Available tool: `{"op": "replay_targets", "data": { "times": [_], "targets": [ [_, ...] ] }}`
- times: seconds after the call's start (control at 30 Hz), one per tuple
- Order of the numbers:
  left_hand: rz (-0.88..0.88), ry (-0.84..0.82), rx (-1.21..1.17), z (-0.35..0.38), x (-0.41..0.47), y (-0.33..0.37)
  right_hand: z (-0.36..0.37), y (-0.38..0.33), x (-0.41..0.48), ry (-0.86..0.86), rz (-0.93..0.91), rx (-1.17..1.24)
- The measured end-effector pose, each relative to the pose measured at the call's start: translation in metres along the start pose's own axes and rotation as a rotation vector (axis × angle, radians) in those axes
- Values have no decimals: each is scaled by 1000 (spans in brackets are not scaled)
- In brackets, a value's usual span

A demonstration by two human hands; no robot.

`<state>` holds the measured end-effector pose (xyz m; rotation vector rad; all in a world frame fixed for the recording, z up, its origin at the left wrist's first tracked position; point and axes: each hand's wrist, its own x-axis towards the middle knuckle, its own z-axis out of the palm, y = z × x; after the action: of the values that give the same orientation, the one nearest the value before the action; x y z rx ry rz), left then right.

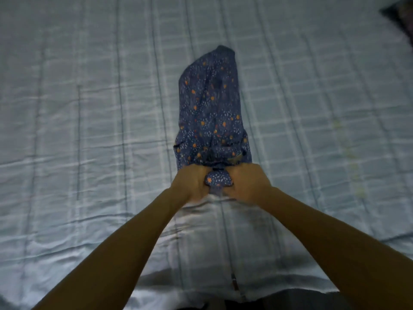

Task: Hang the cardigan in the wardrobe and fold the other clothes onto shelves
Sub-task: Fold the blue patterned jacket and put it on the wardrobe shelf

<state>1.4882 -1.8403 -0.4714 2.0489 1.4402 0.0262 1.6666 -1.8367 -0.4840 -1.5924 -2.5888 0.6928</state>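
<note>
gripping bunched near end of navy printed garment with left hand and right hand, fingers of both curled tight round the cloth, hands close together. lies stretched lengthwise on the pale checked bed, narrow far end pointing away. for a neat fold: spread the grip to the two corners, tug flat, then bring near end over to meet far end squarely.

The garment hides most fingers; a dark corner object is cropped
</note>
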Motion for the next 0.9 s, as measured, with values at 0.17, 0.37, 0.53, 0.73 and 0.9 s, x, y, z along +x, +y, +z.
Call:
{"op": "replay_targets", "data": {
  "times": [0.17,0.37,0.53,0.73,0.9],
  "targets": [
    [-220,-651,-180,-83,3,35,-108,-26,9,-756,237,223],
    [87,489,54,-76,2,14,-104,1,18,192,282,57],
    [205,248,197,17,-15,6,-22,13,-13,-8,-91,-183],
    [74,62,413,60,-7,0,18,17,-10,-109,-86,-415],
    [95,224,467,63,7,1,24,27,-8,79,-99,-437]
  ]
}}
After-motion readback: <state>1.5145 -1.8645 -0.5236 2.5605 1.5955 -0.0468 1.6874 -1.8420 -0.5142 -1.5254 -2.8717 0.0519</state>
